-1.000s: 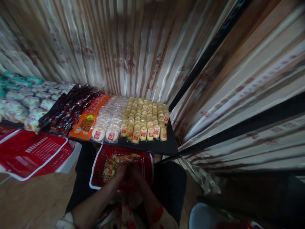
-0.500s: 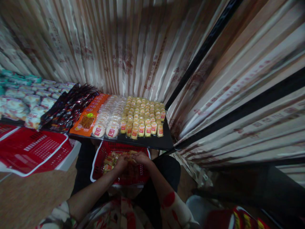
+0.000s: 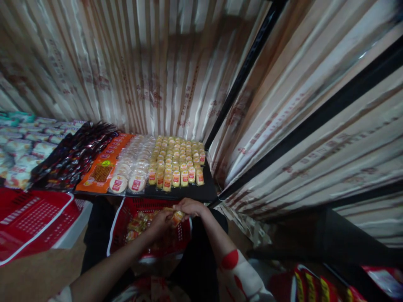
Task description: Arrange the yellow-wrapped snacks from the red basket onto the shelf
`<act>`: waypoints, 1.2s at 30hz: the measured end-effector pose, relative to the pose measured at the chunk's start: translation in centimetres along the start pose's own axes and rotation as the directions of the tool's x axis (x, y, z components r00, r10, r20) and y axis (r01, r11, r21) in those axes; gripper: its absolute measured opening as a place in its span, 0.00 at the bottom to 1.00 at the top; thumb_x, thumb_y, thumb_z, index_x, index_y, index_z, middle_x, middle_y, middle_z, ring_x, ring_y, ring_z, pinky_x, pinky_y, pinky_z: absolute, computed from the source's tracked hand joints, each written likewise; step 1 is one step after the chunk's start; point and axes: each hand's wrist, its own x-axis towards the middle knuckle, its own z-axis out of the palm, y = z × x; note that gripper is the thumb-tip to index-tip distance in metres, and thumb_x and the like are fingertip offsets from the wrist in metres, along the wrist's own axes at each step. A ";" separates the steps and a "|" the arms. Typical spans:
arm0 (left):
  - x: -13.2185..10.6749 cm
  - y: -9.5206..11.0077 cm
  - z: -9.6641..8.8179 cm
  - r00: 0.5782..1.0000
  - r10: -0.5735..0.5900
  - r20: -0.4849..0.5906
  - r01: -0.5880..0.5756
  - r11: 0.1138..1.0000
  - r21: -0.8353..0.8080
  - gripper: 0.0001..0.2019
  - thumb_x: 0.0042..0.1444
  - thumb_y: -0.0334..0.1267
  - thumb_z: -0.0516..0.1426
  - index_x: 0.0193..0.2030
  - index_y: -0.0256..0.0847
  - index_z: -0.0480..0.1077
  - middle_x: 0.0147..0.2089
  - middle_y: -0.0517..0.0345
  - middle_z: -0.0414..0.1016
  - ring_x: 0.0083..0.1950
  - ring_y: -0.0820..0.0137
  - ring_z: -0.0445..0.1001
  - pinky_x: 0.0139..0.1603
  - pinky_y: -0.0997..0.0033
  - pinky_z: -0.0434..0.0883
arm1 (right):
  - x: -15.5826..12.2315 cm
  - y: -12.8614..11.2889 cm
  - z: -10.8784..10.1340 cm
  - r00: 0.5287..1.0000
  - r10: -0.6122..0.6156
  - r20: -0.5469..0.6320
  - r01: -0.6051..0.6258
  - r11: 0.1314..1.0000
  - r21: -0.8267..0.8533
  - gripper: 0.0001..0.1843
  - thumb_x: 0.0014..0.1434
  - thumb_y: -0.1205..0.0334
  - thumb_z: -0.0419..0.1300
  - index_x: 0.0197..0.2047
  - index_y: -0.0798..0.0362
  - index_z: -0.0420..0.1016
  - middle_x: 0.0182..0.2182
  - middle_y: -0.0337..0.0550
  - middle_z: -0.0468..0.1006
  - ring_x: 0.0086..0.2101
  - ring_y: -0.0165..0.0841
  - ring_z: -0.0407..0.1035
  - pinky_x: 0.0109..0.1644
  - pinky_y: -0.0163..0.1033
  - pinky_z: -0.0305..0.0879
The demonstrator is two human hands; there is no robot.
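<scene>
Between my hands is a small snack cake in a clear yellow wrapper [image 3: 178, 217] with a red and orange label. My left hand [image 3: 161, 222] has its fingers closed on the cake's left side. Fingers of my right hand [image 3: 190, 206] pinch it from the upper right. Both hands are above a red plastic basket [image 3: 119, 228] with a white rim, which sits between the knees. More wrapped cakes [image 3: 135, 224] lie loose in the basket, partly hidden by my left hand and forearm.
Just beyond the basket is a black shelf [image 3: 208, 184] bearing rows of yellow wrapped cakes [image 3: 176, 163], round white packs [image 3: 137, 183], an orange bag [image 3: 99, 172] and dark packets [image 3: 67, 161]. A second red basket [image 3: 34, 222] stands left. Dark poles [image 3: 239, 84] cross the pleated curtain [image 3: 157, 63].
My view has shifted right, so the shelf and basket appear further left. My hands have lifted slightly within the basket, and the wrapped cake between them now shows clearly.
</scene>
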 end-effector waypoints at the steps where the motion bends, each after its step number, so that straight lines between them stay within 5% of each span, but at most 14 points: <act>1: 0.1 0.3 0.0 1.000 0.016 -0.002 -0.016 1.000 0.019 0.11 0.46 0.35 0.56 0.38 0.39 0.74 0.40 0.57 0.77 0.45 0.65 0.72 0.48 0.69 0.67 | -0.3 -0.2 -0.4 1.000 0.003 0.001 -0.003 1.000 -0.009 0.20 0.54 0.47 0.59 0.21 0.55 0.70 0.12 0.34 0.69 0.15 0.24 0.65 0.18 0.26 0.57; 5: 0.4 1.7 0.2 0.997 0.030 -0.064 -0.022 0.991 0.136 0.10 0.47 0.36 0.56 0.37 0.39 0.73 0.38 0.57 0.76 0.42 0.67 0.72 0.46 0.70 0.67 | -1.1 -0.7 -2.0 0.999 -0.043 -0.008 0.043 0.999 -0.029 0.21 0.58 0.47 0.54 0.24 0.55 0.69 0.14 0.33 0.70 0.16 0.23 0.65 0.21 0.26 0.61; 11: 1.4 4.1 0.5 0.978 0.123 -0.166 -0.111 0.990 0.081 0.08 0.50 0.35 0.52 0.36 0.40 0.71 0.35 0.57 0.74 0.37 0.69 0.71 0.41 0.72 0.67 | -2.1 -0.4 -4.2 0.944 -0.259 -0.203 0.262 0.965 -0.009 0.24 0.57 0.41 0.50 0.28 0.55 0.69 0.18 0.34 0.70 0.20 0.24 0.65 0.25 0.27 0.61; 16: 3.3 6.4 0.6 0.967 0.147 -0.206 -0.149 0.989 0.005 0.07 0.52 0.36 0.51 0.35 0.39 0.68 0.32 0.59 0.72 0.31 0.73 0.70 0.36 0.74 0.68 | -3.6 -0.4 -5.5 0.818 -0.404 -0.409 0.434 0.900 -0.021 0.21 0.57 0.45 0.50 0.29 0.54 0.70 0.22 0.35 0.70 0.24 0.26 0.67 0.29 0.30 0.62; 24: 6.3 10.8 1.1 0.975 0.070 -0.210 -0.102 0.984 -0.145 0.05 0.52 0.34 0.51 0.36 0.38 0.65 0.30 0.62 0.69 0.26 0.77 0.69 0.28 0.78 0.67 | -3.5 0.9 -6.1 0.569 -0.371 -0.734 0.544 0.839 -0.002 0.17 0.55 0.52 0.54 0.42 0.54 0.72 0.34 0.43 0.78 0.35 0.32 0.72 0.42 0.35 0.67; 36: 10.9 14.2 2.8 0.973 0.119 -0.200 -0.138 0.986 -0.088 0.13 0.56 0.33 0.50 0.48 0.40 0.66 0.33 0.60 0.74 0.27 0.77 0.71 0.30 0.79 0.69 | -1.8 2.2 -7.7 0.377 -0.210 -0.902 0.597 0.800 0.063 0.19 0.56 0.54 0.52 0.47 0.55 0.69 0.42 0.48 0.77 0.38 0.33 0.73 0.44 0.38 0.69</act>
